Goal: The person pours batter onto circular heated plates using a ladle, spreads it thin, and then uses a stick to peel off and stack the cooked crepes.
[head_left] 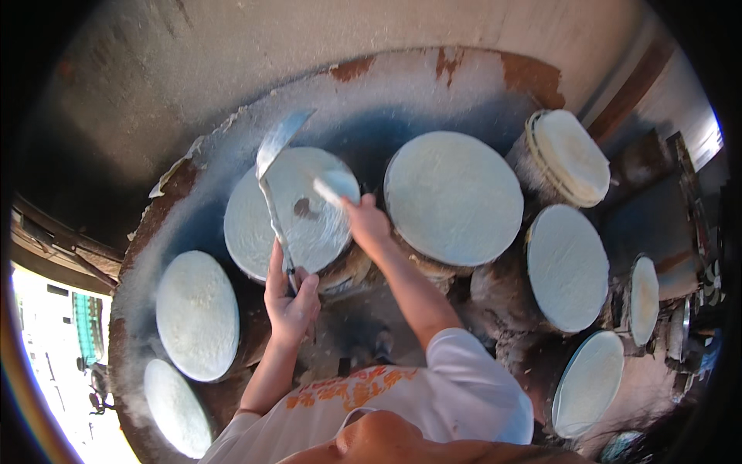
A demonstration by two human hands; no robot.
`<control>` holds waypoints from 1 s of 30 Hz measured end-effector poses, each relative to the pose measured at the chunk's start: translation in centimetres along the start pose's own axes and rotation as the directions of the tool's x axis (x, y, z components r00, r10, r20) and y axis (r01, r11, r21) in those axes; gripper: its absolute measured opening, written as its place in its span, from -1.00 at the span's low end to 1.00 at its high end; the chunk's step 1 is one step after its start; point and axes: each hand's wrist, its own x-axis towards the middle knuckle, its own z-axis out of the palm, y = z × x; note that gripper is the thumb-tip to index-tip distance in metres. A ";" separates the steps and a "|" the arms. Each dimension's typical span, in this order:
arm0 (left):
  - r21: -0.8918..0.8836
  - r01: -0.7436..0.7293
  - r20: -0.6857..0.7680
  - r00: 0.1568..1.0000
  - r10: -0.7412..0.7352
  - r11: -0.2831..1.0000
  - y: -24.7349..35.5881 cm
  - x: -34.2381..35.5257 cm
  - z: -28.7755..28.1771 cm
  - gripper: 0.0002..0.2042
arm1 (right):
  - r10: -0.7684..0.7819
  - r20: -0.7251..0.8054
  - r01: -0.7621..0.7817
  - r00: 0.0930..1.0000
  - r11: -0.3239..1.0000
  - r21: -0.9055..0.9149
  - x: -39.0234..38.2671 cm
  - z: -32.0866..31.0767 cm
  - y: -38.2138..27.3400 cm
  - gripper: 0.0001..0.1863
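Note:
My left hand [292, 303] grips the handle of a long metal ladle [280, 135], its broad head raised over the back left of a round griddle [270, 224]. That griddle carries a thin, pale, wet layer with a dark patch near its middle. My right hand [367, 223] is closed on a short pale flat tool [331, 190], blurred, above the same griddle's right part. Just to the right sits another round disc [452, 197] covered evenly in pale white.
More white-topped round discs stand at left [197, 315], lower left [176, 406], right [566, 267], far right [644, 300] and lower right [587, 385]. A pale layered round stack [566, 155] sits upper right. A rust-edged curved rim [525, 81] runs behind them. Bright daylight shows at far left.

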 end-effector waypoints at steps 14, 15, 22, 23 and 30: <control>-0.134 0.289 0.031 0.957 -0.288 0.948 5.7 7.9 -2.2 -0.46 | 0.152 0.001 -0.152 0.988 0.983 0.107 -7.5 -0.4 3.6 -0.65; -0.232 0.336 0.083 0.942 -0.325 0.913 5.3 9.0 -3.0 -0.48 | 0.148 0.035 -0.151 0.988 0.985 0.089 -7.9 -2.0 3.5 -0.64; -0.726 0.574 0.233 0.723 -0.651 0.378 1.2 9.2 -7.6 -0.89 | -0.014 -0.100 0.025 0.995 0.993 0.115 -5.4 -1.4 3.3 -0.69; -0.796 0.547 0.234 0.674 -0.701 0.260 1.2 9.0 -8.2 -0.92 | -0.036 -0.146 0.049 0.989 0.995 0.086 -4.4 -1.6 3.5 -0.69; -0.790 0.594 0.359 0.648 -0.672 0.152 -1.7 10.5 -8.5 -0.80 | -0.123 0.110 0.105 0.986 0.982 0.157 -10.4 -4.7 2.1 -0.69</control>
